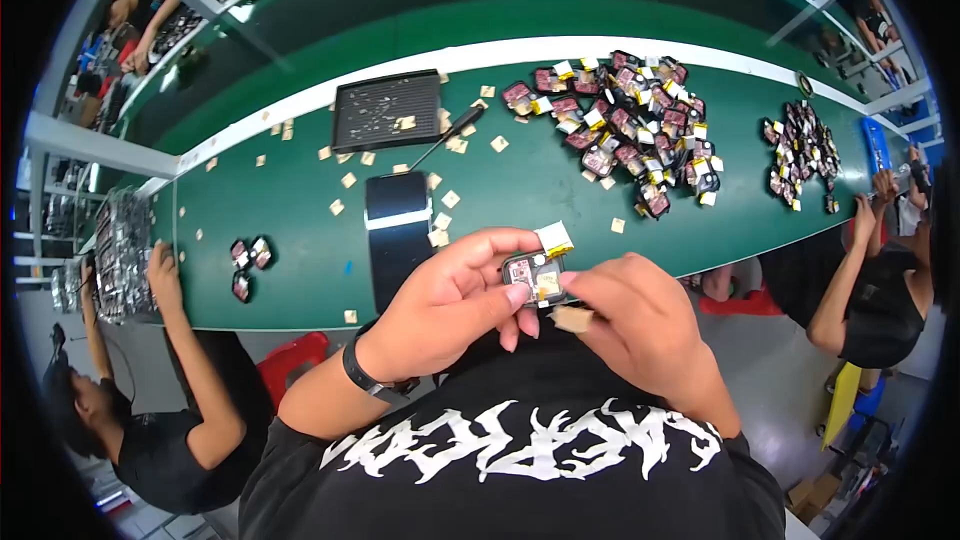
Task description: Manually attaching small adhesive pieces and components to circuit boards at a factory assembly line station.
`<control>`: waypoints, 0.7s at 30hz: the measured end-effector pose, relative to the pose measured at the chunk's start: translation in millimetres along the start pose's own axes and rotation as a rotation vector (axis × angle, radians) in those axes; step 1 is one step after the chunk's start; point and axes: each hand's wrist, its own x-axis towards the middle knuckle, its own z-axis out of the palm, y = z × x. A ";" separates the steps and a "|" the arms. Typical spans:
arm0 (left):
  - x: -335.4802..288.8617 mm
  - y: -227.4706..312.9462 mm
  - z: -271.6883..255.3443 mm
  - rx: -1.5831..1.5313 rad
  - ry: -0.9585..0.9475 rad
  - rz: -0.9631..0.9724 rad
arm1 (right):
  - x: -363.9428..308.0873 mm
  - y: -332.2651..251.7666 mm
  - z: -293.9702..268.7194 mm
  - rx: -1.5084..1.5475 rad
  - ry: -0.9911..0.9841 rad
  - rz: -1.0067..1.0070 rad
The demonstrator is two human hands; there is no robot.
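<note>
My left hand (455,285) is closed round a small black electronic casing (522,275), fingers beneath it and thumb on its near edge. Inside the casing are a reddish part and a pale square. A white and yellow tab (555,238) sticks up from its far edge. At the casing's right side, my right hand (640,315) presses bent fingertips against its edge. A small tan piece (573,319) sits under those fingers and looks held by them; the fingers partly hide how. Left of my hands lies a dark, shiny flat panel (398,230).
A large pile of similar casings (630,130) lies far right, with another pile (803,155) beyond. Several casings (241,286) sit at left. A black tray (386,108) and a screwdriver (450,135) lie ahead among scattered tan squares (348,180). People work on both sides.
</note>
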 end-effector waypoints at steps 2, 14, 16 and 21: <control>-10.2 -1.6 2.0 0.083 0.011 0.026 | -16.9 -15.2 4.0 0.204 0.040 0.183; -45.3 -19.3 21.6 0.280 0.075 0.256 | -70.9 -66.4 14.0 0.921 0.159 0.640; -49.0 -20.1 18.0 0.257 0.078 0.267 | -64.3 -70.2 13.0 0.945 0.124 0.734; -57.1 -21.9 4.4 0.216 0.072 0.296 | -57.3 -74.5 30.6 1.123 0.261 0.863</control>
